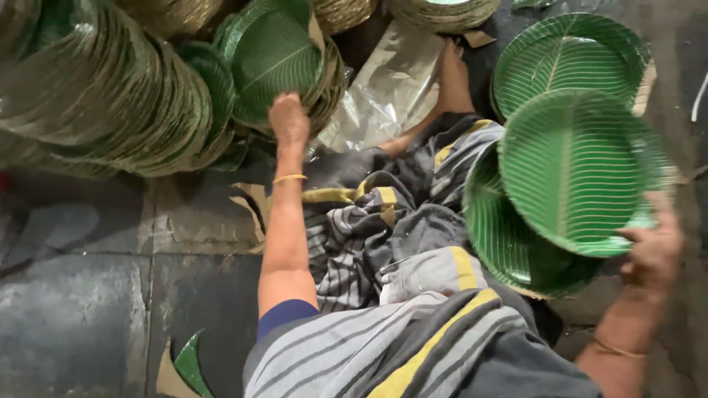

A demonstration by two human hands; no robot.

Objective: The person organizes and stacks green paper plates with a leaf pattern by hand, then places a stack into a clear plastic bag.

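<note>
Green, leaf-patterned paper plate [575, 169], round with pale ribs and a central vein, is held tilted in the right hand [655, 247], whose fingers curl over the plate's lower right rim in a closed grip. Directly beneath this held plate, and partly covered by it, lies a second green plate [509, 243] that rests against the person's striped grey and yellow garment [398, 243]; whether the two plates touch cannot be told. Above the held plate, nearer the top edge of the view, a third green plate [564, 55] lies flat on the dark floor [81, 309], its lower rim overlapped by the held one. Well to the left of the held plate, the left hand [287, 118] reaches away from the body with a thin yellow band [289, 177] around its wrist; its fingers are bent down over the rim of a leaning green plate [274, 55], closed on the edge of that plate. This leaning plate fronts a long, slumped row of stacked plates [118, 96] seen edge-on, farther left of the held plate. Between the leaning plate and the held plate lies a crumpled sheet of clear plastic wrap [387, 88], with the person's bare foot [453, 77] just beside it. Far below and left of the held plate, a green offcut [190, 365] lies on the floor.
</note>
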